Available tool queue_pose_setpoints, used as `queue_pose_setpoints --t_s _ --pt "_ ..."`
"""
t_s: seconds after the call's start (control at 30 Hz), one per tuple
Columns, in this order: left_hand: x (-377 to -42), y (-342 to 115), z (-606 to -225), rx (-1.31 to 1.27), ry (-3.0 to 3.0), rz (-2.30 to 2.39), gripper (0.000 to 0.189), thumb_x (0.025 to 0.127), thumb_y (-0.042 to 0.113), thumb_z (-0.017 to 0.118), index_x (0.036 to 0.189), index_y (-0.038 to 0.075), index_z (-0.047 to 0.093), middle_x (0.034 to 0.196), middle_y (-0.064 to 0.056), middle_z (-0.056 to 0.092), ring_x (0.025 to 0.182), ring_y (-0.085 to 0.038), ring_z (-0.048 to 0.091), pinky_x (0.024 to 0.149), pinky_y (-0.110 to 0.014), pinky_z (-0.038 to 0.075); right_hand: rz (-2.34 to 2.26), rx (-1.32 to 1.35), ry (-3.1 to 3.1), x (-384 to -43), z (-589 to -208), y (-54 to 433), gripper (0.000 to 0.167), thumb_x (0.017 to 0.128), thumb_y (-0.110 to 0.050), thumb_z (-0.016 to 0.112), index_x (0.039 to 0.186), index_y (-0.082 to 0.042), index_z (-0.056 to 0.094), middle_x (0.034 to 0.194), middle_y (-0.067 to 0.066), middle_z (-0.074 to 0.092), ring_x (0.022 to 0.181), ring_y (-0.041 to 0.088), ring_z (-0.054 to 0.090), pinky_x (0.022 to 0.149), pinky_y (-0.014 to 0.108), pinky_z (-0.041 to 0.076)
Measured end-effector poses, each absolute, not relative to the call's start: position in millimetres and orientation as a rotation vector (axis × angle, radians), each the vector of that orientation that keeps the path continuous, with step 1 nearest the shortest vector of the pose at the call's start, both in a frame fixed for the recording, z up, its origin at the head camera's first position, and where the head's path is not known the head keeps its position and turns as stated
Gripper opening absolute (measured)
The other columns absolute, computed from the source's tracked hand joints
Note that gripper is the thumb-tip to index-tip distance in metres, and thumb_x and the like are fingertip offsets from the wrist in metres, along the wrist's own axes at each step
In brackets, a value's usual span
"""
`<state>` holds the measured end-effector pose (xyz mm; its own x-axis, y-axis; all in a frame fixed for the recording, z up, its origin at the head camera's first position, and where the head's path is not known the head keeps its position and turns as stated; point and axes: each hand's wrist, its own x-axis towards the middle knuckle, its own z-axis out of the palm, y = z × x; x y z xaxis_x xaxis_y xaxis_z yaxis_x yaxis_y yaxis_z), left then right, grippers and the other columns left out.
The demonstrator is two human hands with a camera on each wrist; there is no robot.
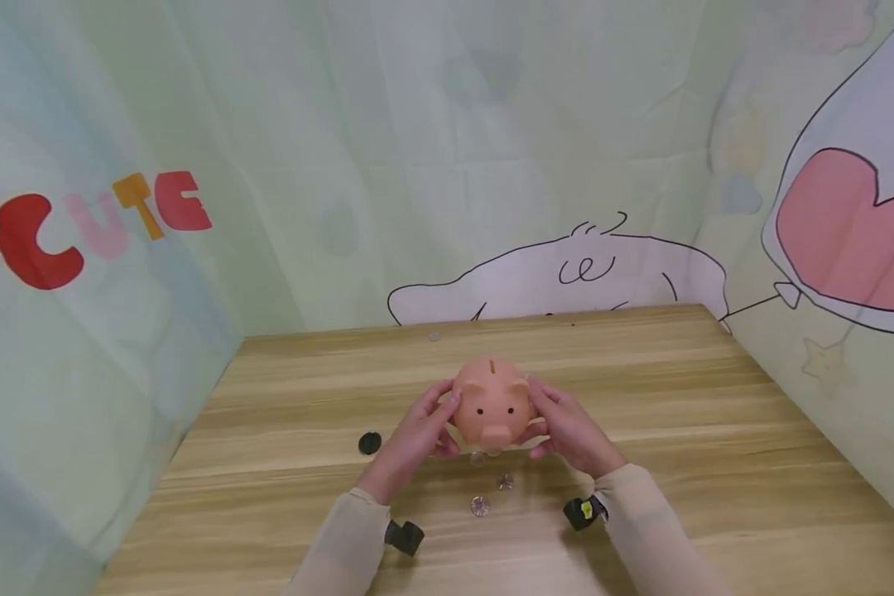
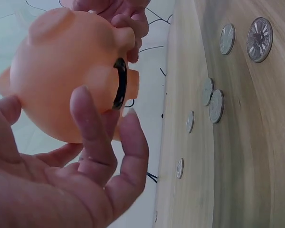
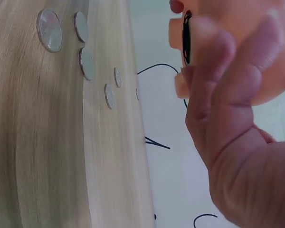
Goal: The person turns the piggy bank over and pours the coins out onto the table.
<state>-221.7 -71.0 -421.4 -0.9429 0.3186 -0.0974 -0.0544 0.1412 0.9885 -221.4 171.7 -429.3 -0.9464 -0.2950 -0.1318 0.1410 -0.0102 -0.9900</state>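
Note:
A pink piggy bank is held up over the wooden table between both hands, its snout toward me and its coin slot on top. My left hand grips its left side, and my right hand grips the other side. Two fingers of the left hand curl beneath the belly, close to a black-rimmed round opening in the underside. From the other side, the right hand also has fingers under the bank. Several silvery coins lie on the table below it.
A small black disc lies on the table left of the left hand. Another coin is near the table's far edge. Printed curtains hang close behind the table and along both sides.

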Motion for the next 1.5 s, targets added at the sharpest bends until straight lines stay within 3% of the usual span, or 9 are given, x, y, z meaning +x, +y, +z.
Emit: queue_pose_setpoints --t_s 0.13,0.23,0.37,0.5,0.7,0.83,1.5 --pt "-224.1 -71.5 -421.8 0.222 2.171 1.825 0.066 0.099 0.063 0.04 0.126 0.005 0.058 0.093 -0.009 0.061 0.066 -0.017 0.058 0.071 -0.038 0.055 -1.996 -0.122 2.02 -222.3 -427.2 169.3 0.067 0.099 -0.062 0.044 0.118 0.001 0.057 0.079 0.005 0.061 0.063 0.014 0.059 0.045 0.022 0.045" --pt "-223.5 -73.2 -422.3 0.23 2.168 1.807 0.071 0.097 0.068 0.038 0.107 0.002 0.062 0.089 -0.009 0.062 0.068 -0.018 0.058 0.072 -0.037 0.054 -1.999 -0.125 2.009 -222.3 -427.4 168.9 0.062 0.098 -0.062 0.044 0.103 -0.002 0.059 0.071 0.004 0.058 0.058 0.013 0.053 0.043 0.021 0.039" --pt "-220.6 -77.3 -422.3 0.308 2.1 1.797 0.065 0.098 0.063 0.045 0.103 0.001 0.066 0.089 -0.01 0.064 0.069 -0.018 0.057 0.074 -0.038 0.053 -2.016 -0.129 1.98 -222.0 -428.5 169.7 0.062 0.099 -0.062 0.042 0.088 -0.004 0.061 0.065 0.003 0.055 0.052 0.011 0.049 0.041 0.02 0.036" --pt "-220.4 -78.1 -421.7 0.317 2.079 1.756 0.061 0.097 0.06 0.05 0.094 0.002 0.069 0.084 -0.011 0.064 0.066 -0.019 0.055 0.069 -0.036 0.049 -1.981 -0.068 2.01 -222.4 -426.7 169.5 0.067 0.097 -0.066 0.042 0.085 -0.004 0.061 0.061 0.004 0.056 0.047 0.01 0.045 0.04 0.02 0.033" --pt "-220.3 -74.4 -418.9 0.171 2.146 1.656 0.081 0.087 0.082 0.037 0.077 0.006 0.064 0.063 -0.003 0.056 0.055 -0.015 0.048 0.053 -0.027 0.037 -1.755 -0.053 2.176 -220.8 -425.2 167.2 0.079 0.095 -0.074 0.03 0.072 -0.005 0.06 0.052 0.006 0.055 0.038 0.01 0.039 0.036 0.022 0.028" --pt "-218.6 -73.0 -418.9 0.126 2.179 1.598 0.091 0.082 0.088 0.028 0.07 0.005 0.064 0.055 -0.002 0.051 0.049 -0.013 0.046 0.048 -0.026 0.033 -1.672 -0.122 2.209 -217.8 -426.8 165.7 0.081 0.096 -0.073 0.024 0.062 -0.007 0.055 0.046 0.004 0.051 0.035 0.009 0.035 0.034 0.022 0.025" --pt "-218.3 -73.8 -417.0 0.143 2.209 1.582 0.092 0.083 0.089 0.027 0.072 0.005 0.065 0.061 -0.004 0.057 0.055 -0.016 0.052 0.056 -0.029 0.041 -1.686 -0.097 2.185 -217.8 -426.9 167.7 0.078 0.093 -0.077 0.03 0.068 -0.007 0.056 0.048 0.003 0.05 0.036 0.009 0.034 0.034 0.022 0.025"
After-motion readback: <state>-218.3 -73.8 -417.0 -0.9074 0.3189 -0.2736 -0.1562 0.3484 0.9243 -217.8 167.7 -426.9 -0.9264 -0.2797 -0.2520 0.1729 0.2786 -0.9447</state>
